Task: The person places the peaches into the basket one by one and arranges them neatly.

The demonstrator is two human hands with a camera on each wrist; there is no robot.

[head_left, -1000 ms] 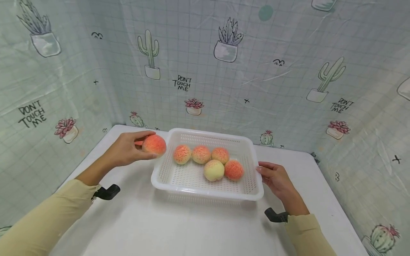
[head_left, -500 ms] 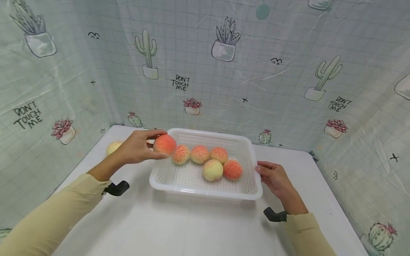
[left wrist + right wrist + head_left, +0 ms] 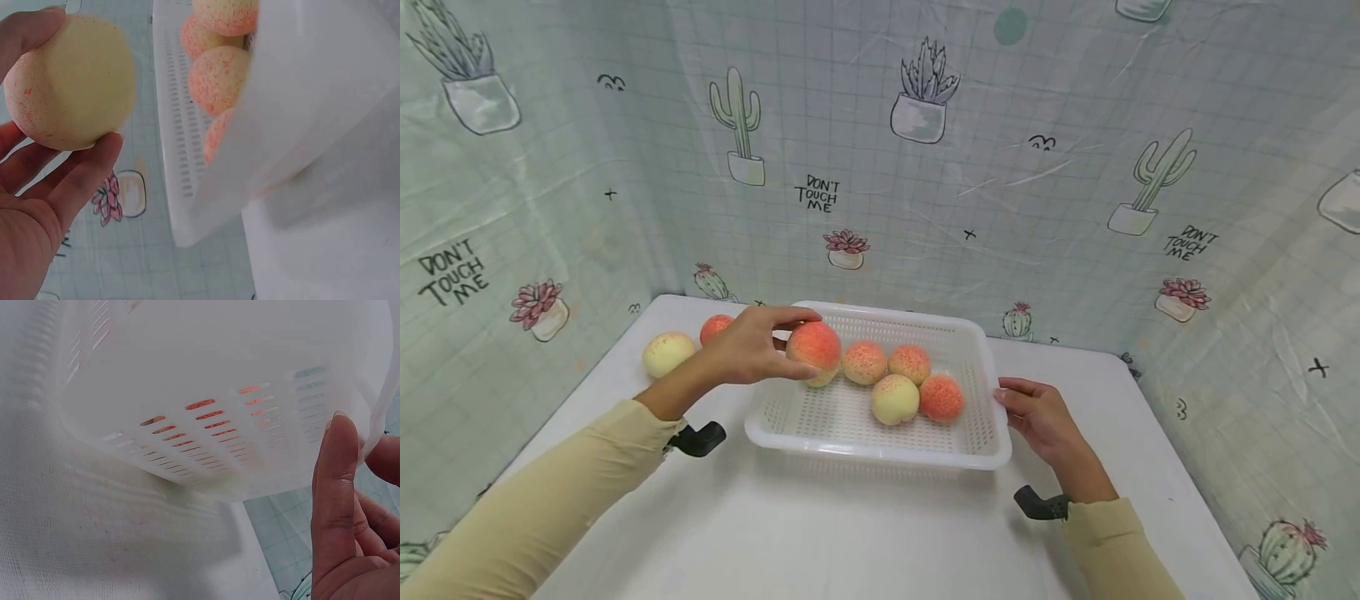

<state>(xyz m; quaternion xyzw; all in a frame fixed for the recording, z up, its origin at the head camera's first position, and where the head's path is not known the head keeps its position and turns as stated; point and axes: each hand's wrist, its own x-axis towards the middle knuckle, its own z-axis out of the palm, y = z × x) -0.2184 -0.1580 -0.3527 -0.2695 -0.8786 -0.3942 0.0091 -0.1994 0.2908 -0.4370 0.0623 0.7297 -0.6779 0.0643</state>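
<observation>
My left hand (image 3: 752, 346) grips a peach (image 3: 814, 346) between thumb and fingers, above the left part of a white plastic basket (image 3: 872, 457). In the left wrist view this peach (image 3: 75, 81) shows its pale yellow side, with the fingertips around it. Several peaches lie in the basket, among them a pale one (image 3: 895, 400) and a redder one (image 3: 942, 397). One more is partly hidden behind the held peach. At the basket's right end, my right hand (image 3: 1037, 417) pinches the rim; in the right wrist view its fingers (image 3: 337, 487) lie against the slotted wall.
On the white table (image 3: 850, 533), left of the basket, sit a pale peach (image 3: 668, 354) and a red peach (image 3: 715, 327), the latter partly covered by the left hand. A cactus-print curtain (image 3: 850, 150) encloses the table at the back and sides.
My left hand has carried the peach rightward, from beside the basket to over its left part. Two peaches on the table have come into sight behind that arm. The right hand stays at the rim.
</observation>
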